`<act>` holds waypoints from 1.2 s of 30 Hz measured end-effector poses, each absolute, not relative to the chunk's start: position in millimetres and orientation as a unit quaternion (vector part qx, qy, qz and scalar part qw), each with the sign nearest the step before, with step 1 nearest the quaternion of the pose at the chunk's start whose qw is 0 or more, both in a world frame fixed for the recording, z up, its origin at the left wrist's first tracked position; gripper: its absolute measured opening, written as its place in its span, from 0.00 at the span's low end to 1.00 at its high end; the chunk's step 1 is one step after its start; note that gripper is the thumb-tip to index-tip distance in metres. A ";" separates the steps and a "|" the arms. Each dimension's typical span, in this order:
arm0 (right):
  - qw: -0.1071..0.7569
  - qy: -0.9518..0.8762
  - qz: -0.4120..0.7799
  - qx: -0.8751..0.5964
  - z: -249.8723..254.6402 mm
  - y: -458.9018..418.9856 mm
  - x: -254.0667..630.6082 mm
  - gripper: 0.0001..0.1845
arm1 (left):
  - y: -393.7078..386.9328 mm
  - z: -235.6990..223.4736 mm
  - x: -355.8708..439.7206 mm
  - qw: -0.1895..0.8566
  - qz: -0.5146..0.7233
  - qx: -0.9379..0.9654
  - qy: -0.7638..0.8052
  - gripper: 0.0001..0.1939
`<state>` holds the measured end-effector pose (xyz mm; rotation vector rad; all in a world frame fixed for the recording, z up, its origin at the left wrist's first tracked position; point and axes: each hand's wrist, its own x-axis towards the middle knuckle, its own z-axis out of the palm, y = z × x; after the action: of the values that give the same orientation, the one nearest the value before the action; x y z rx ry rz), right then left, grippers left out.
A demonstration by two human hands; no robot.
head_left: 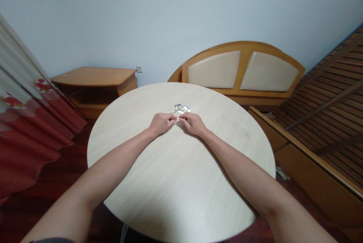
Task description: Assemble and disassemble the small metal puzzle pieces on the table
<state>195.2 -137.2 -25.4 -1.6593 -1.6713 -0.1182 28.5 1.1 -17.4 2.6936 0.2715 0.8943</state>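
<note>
Reaching over one round desk (176, 182) with two bare forearms (117, 165), probably to keep things steady. Pinching thumb-to-fingertip with left hand (161, 123) and right hand (195, 123), nearly meeting, likely for fine control; can't tell if gripping anything. Just past both: one pile of small flat pieces (181, 109), presumably kept close for easy reach, too tiny to count. Farther back: one headboard (245, 65), two pale panels (214, 70), one wooden cabinet (96, 76).
</note>
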 end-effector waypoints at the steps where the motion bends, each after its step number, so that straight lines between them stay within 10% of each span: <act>1: 0.381 -0.659 -0.043 -0.647 -25.3 -137.0 194.9 0.11 | 1.7 -16.3 28.3 0.135 0.303 0.940 0.081 0.09; 36: 0.270 -0.653 -0.031 -0.707 -26.9 -146.3 230.1 0.05 | 22.9 -4.3 16.4 0.152 0.328 0.915 0.180 0.14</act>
<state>230.1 -146.3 -26.9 -1.9040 -1.7596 -0.0826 16.4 22.9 -4.3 2.6245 0.5177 0.9420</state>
